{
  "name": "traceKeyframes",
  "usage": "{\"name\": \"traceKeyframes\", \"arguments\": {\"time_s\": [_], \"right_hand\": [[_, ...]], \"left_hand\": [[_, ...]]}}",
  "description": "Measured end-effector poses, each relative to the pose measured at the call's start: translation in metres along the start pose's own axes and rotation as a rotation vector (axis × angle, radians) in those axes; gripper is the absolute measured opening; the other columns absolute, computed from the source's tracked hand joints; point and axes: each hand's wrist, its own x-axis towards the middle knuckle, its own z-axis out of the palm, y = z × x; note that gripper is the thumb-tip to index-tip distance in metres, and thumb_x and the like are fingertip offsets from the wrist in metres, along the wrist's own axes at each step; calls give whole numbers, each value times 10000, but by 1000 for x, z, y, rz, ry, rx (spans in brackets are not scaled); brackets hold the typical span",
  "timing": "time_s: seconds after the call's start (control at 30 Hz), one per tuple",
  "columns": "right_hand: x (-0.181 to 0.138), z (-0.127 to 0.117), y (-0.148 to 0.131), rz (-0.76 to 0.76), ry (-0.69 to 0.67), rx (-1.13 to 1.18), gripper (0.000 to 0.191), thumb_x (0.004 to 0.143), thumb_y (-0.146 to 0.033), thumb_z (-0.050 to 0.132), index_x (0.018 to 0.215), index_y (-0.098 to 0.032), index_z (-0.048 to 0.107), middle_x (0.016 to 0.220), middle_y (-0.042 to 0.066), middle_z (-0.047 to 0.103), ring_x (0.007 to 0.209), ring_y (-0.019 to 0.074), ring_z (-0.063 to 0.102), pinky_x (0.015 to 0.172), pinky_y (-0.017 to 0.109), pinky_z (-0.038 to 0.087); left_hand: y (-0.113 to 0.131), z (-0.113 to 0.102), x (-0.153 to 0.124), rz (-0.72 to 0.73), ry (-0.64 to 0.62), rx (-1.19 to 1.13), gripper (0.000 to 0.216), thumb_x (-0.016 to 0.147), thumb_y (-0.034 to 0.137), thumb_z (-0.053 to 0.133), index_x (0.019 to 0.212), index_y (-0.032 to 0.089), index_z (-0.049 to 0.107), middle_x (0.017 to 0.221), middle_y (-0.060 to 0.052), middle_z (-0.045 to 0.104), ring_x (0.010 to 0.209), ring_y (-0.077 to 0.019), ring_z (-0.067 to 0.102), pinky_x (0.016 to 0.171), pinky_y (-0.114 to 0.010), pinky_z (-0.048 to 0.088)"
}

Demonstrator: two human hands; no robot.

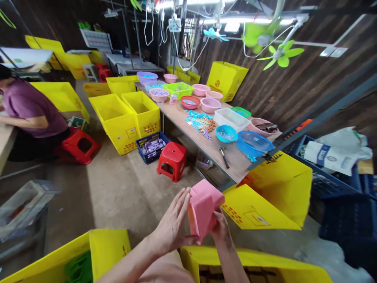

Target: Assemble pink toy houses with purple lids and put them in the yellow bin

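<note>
Between my two hands is a pink plastic box-shaped piece (203, 212), tilted, with flat faces and what looks like a second panel against it. My left hand (175, 220) grips its left side, fingers along the upper edge and thumb at the lower corner. On the opposite side, my right hand (220, 226) holds it from below, its fingertips partly hidden behind the piece. It is held up over the floor, above a yellow bin (241, 255) in front of me.
A long table (191, 122) bears several basins, small coloured parts and a hammer (224, 158). Red stool (172, 159), navy crate (151, 147) and yellow bins (118, 122) stand on the floor. Another yellow bin (265, 212) lies right. A co-worker (35, 106) sits far left.
</note>
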Motion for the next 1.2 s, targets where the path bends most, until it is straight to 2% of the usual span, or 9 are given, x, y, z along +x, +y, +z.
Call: {"name": "traceKeyframes", "arguments": {"time_s": [0.13, 0.27, 0.37, 0.57, 0.63, 0.77, 0.97, 1.07, 1.2], "right_hand": [[46, 14, -4, 43, 19, 48, 391, 471, -271, 767, 832, -210, 629, 776, 8, 711, 622, 157, 635, 546, 237, 518], [102, 30, -9, 25, -74, 0, 370, 534, -270, 763, 872, -260, 613, 853, -10, 705, 694, 155, 637, 607, 251, 529], [143, 59, -22, 15, -221, -18, 371, 541, -298, 780, 873, -274, 616, 853, -20, 698, 664, 148, 623, 615, 268, 525], [205, 120, -53, -10, -480, -291, 341, 594, -399, 750, 813, -161, 642, 674, 17, 639, 609, 143, 565, 593, 257, 489], [223, 128, -56, -26, -428, -419, 344, 637, -448, 719, 799, -154, 642, 659, 15, 618, 608, 139, 550, 585, 249, 483], [271, 136, -59, -284, -211, -768, 346, 793, -506, 550, 748, -179, 652, 639, 39, 600, 615, 165, 547, 597, 288, 495], [357, 146, -66, -1022, -211, -1438, 259, 886, -228, 423, 925, -177, 674, 888, 116, 658, 898, 257, 591, 842, 434, 505], [383, 151, -69, -1094, -257, -1652, 380, 842, -49, 334, 1009, -172, 652, 907, 105, 650, 951, 235, 582, 880, 393, 502], [409, 151, -69, -1065, -335, -1733, 425, 802, -7, 320, 1027, -186, 632, 1000, 91, 637, 1113, 216, 512, 945, 356, 469]], "left_hand": [[-27, -9, 25, 59, -2, 120, 881, 686, 47, 533, 1445, 220, 121, 1528, -139, 32, 1402, -318, 129, 1038, -476, 404], [-70, -7, 69, -70, -85, -10, 1118, 593, 211, 725, 1453, 204, 10, 1508, -180, -148, 1378, -399, 168, 1014, -492, 418], [-104, -6, 105, -148, -40, -22, 1358, 476, 298, 829, 1433, 209, -130, 1475, -234, -213, 1355, -465, 166, 999, -550, 407], [-163, -9, 160, -240, 24, 139, 1255, 536, 142, 771, 1419, 324, -103, 1482, -211, 84, 1333, -428, 273, 947, -551, 463], [-185, -10, 178, -269, 16, 52, 1274, 497, 179, 790, 1423, 297, -77, 1437, -207, 190, 1333, -421, 269, 968, -559, 440], [-236, -17, 216, -398, 145, -434, 1128, 476, 413, 800, 1403, 195, 196, 1382, -184, 306, 1304, -387, 304, 1066, -559, 306], [-318, -25, 262, -933, 240, -1455, 652, 610, 512, 734, 1106, 122, 569, 963, -106, 683, 827, -216, 642, 800, -339, 499], [-347, -23, 288, -1049, 250, -1717, 522, 621, 493, 736, 967, 115, 636, 895, -102, 718, 830, -220, 661, 842, -351, 498], [-368, -20, 328, -980, 161, -1984, 601, 716, 611, 576, 1056, 117, 622, 966, -115, 715, 949, -258, 647, 956, -440, 438]]}}
